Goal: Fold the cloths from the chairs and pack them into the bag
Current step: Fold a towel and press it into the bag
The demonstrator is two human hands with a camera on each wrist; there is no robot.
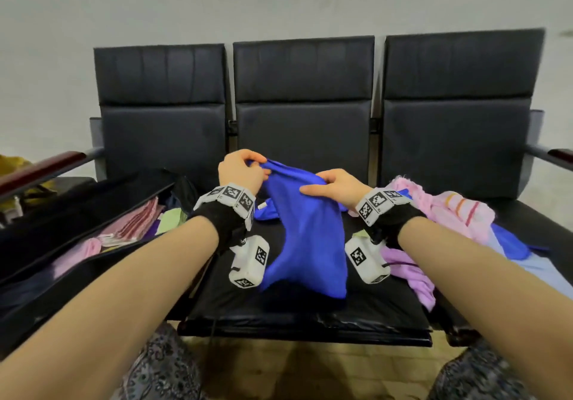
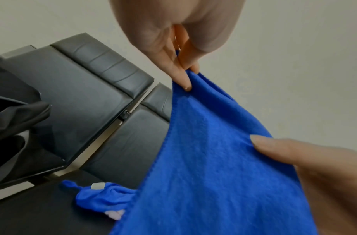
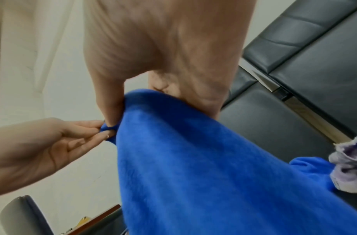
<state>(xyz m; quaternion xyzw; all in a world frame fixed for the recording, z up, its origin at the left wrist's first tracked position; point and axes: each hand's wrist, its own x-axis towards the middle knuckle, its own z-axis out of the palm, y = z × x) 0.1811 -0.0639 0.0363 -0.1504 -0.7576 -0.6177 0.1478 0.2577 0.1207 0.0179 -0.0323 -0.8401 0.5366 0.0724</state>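
Observation:
A bright blue cloth [image 1: 307, 238] hangs over the middle seat [image 1: 294, 312], lifted by both hands, with its lower end touching the seat. My left hand [image 1: 254, 165] pinches its top left corner between thumb and fingertips [image 2: 183, 82]. My right hand [image 1: 313, 184] grips the top edge a little to the right, thumb in front and fingers behind the fabric [image 3: 193, 143]. The open black bag [image 1: 37, 300] lies on the left seat with folded pink and green cloths inside.
A heap of loose pink [image 1: 446, 210], lilac [image 1: 412, 272] and pale blue cloths covers the right seat. A bunched blue piece with a white label [image 1: 265, 210] lies on the middle seat behind the held cloth. Armrests [image 1: 46, 167] flank the row.

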